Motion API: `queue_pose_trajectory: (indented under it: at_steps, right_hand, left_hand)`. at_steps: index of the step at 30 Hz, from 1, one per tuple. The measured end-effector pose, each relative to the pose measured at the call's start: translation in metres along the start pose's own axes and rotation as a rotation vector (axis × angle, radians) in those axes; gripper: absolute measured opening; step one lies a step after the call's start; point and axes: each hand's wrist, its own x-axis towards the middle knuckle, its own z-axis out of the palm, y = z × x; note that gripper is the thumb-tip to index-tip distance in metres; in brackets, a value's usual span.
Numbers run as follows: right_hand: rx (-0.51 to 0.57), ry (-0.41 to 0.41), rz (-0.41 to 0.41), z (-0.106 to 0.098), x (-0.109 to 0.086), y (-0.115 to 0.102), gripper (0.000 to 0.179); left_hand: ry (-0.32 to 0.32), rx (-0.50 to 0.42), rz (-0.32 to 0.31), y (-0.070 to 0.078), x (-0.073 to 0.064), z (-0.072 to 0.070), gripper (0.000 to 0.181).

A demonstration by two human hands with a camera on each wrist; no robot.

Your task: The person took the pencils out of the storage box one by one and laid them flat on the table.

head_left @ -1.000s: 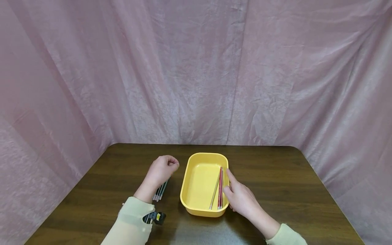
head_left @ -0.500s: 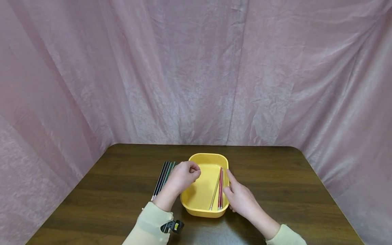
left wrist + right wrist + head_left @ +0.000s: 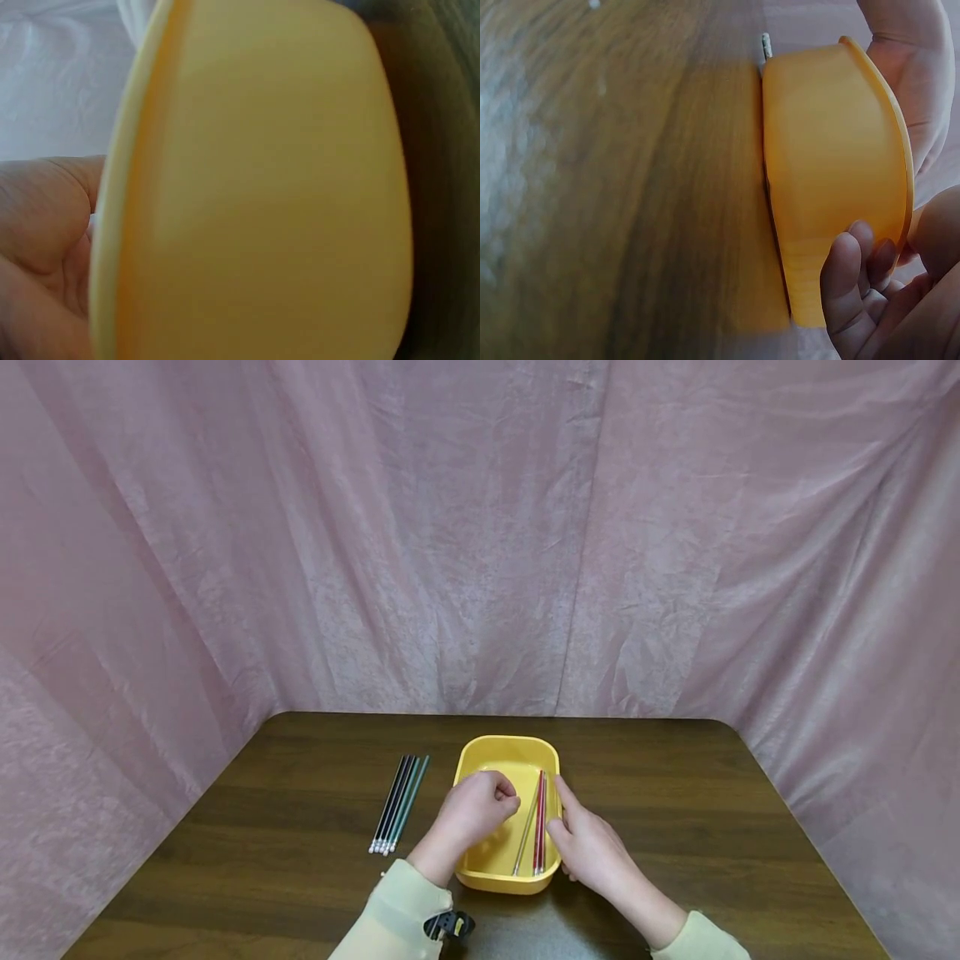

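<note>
My left hand (image 3: 478,806) is over the left part of a yellow plastic tray (image 3: 480,885), fingers loosely bent towards the thumb and nothing visible between them. My right hand (image 3: 592,839) holds the tray's right wall, thumb over the rim and other fingers against the outside, as the right wrist view also shows. Inside the tray, along its right side, lie red pencils (image 3: 540,822) and a thin gold-coloured pencil (image 3: 527,827). On the table left of the tray lies a row of black pencils (image 3: 392,797) and green pencils (image 3: 411,802), eraser ends towards me.
The dark wooden table (image 3: 675,777) has rounded far corners. Pink curtains (image 3: 480,543) hang behind it and on both sides. A small black device (image 3: 450,925) is strapped at the left sleeve.
My left hand has moved right, from above the pencil row to over the tray, uncovering the black and green pencils. My right hand keeps its hold on the tray wall.
</note>
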Motion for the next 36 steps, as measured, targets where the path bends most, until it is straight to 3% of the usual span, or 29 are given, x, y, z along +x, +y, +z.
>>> queue_pose_trajectory:
  at_steps: [2,4,5,7,9,11,14,22,30,36]
  right_hand:
    - [0.000,-0.002,0.004,0.000,-0.001,0.000,0.072]
    - [0.002,-0.005,0.011,0.001,-0.002,0.001,0.072]
    - [0.003,-0.006,0.011,0.001,-0.003,0.001,0.071]
    - [0.006,-0.006,0.010,0.002,-0.004,0.001,0.071]
    - [0.007,-0.002,0.009,0.002,-0.006,0.002,0.072]
    - [0.007,0.000,0.011,0.001,-0.008,0.003,0.072]
    - [0.004,0.005,0.015,0.001,-0.011,0.006,0.072]
    - [0.016,0.007,0.010,0.002,-0.018,0.012,0.072]
    - [0.011,0.000,-0.002,-0.004,-0.016,0.016,0.071]
    - [0.037,-0.008,0.008,-0.001,-0.015,0.021,0.071]
  left_hand:
    - [-0.008,0.008,0.000,-0.005,0.003,0.009,0.010]
    - [0.010,0.040,0.025,-0.023,0.011,0.029,0.011]
    - [-0.009,0.046,-0.002,-0.017,0.009,0.028,0.009]
    - [-0.002,0.054,0.002,-0.023,0.010,0.036,0.011]
    - [-0.013,0.061,-0.009,-0.018,0.006,0.035,0.012]
    - [-0.043,0.044,-0.044,0.003,-0.004,0.024,0.013]
    - [-0.062,0.039,-0.056,0.016,-0.011,0.021,0.013]
    - [-0.043,0.170,0.005,-0.023,0.004,0.075,0.017]
    - [-0.014,0.158,0.006,-0.012,0.004,0.084,0.025]
    - [-0.025,0.200,-0.010,-0.022,0.006,0.097,0.029]
